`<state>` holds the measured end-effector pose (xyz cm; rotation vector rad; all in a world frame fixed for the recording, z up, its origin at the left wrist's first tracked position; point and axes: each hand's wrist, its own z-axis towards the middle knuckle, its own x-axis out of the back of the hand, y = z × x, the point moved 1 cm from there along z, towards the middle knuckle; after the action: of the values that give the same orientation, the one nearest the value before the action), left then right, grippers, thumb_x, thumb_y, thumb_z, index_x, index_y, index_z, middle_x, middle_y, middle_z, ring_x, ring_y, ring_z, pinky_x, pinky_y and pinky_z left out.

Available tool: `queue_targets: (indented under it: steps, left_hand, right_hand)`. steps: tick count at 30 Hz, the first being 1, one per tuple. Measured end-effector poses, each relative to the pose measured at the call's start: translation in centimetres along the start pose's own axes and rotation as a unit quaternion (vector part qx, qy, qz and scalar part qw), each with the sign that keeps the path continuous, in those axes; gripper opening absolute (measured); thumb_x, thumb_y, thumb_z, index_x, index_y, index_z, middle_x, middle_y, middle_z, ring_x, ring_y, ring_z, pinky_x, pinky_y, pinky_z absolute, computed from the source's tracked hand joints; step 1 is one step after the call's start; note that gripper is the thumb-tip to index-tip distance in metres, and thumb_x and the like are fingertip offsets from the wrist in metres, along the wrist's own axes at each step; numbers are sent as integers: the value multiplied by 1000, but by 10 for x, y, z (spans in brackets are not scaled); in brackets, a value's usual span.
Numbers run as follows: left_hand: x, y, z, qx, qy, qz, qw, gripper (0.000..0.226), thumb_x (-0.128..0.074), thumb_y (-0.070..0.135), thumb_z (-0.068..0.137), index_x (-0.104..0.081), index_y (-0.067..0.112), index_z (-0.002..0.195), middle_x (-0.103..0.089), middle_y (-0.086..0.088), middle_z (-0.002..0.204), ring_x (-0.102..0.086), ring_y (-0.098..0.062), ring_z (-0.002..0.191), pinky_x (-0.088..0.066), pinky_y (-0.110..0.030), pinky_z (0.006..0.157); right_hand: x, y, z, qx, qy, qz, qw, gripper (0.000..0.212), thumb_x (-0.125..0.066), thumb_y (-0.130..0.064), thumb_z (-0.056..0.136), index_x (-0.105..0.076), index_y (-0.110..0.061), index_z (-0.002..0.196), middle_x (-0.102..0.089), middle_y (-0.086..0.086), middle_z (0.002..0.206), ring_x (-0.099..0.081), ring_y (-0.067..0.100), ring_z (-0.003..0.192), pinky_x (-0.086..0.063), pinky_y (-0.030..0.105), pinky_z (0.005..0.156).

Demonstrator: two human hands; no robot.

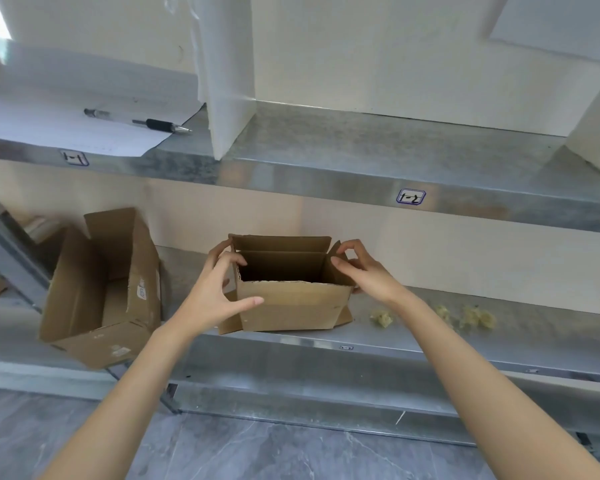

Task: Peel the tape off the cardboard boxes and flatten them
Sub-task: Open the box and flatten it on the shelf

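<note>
Galvanised steel shelving lines a pale wall, and the work is on its middle shelf [520,306]. The left hand [219,292] clasps the near left corner of a small cardboard box [291,303]. Its fingers are hooked over the rim and the thumb lies along the front panel, apparently to steady the box. The right hand [364,271] pinches the right end flap between thumb and fingertips, I'd guess to free the walls for collapsing. The box stands upright with its top flaps open and looks empty inside. I see no tape on it, so flattening seems next. Near its right side on the shelf lie crumpled yellowish wads [381,318], probably tape already pulled off. To the left a larger cardboard box [101,289] leans on its side, mouth open, with stickers on its panels. Nothing shows inside it, and it is not yet flattened. On the shelf above rest a pen [163,125], a sheet of paper [66,109] and a white foam board [229,98].
</note>
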<state>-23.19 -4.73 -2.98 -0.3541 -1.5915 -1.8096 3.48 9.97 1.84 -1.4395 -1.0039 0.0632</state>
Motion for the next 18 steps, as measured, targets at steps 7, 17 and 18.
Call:
queue_targets:
  steps: [7, 17, 18]
  left_hand:
    - [0, -15, 3, -2, -14, 41, 999, 91, -86, 16, 73, -32, 41, 142, -19, 12, 160, -31, -15, 144, -35, -36, 115]
    - [0, -22, 13, 25, 64, 23, 997, 81, -91, 15, 65, -43, 18, 131, -43, -5, 142, -46, -23, 129, -44, -46, 108]
    - [-2, -22, 14, 29, 66, 20, 997, 81, -90, 15, 66, -43, 17, 132, -43, -6, 142, -46, -24, 130, -44, -46, 108]
  right_hand:
    - [0, 3, -1, 0, -17, 13, 1000, 43, -54, -55, 92, -38, -47, 132, -53, -13, 122, -54, 14, 115, -52, 44, 96]
    - [-10, 23, 0, 54, 4, -65, 996, 101, -85, -43, 69, -19, -55, 144, -41, -20, 135, -57, 16, 111, -51, 32, 94]
    - [-11, 25, 0, 59, 6, -69, 996, 103, -86, -39, 70, -18, -54, 145, -39, -22, 136, -58, 16, 109, -52, 28, 90]
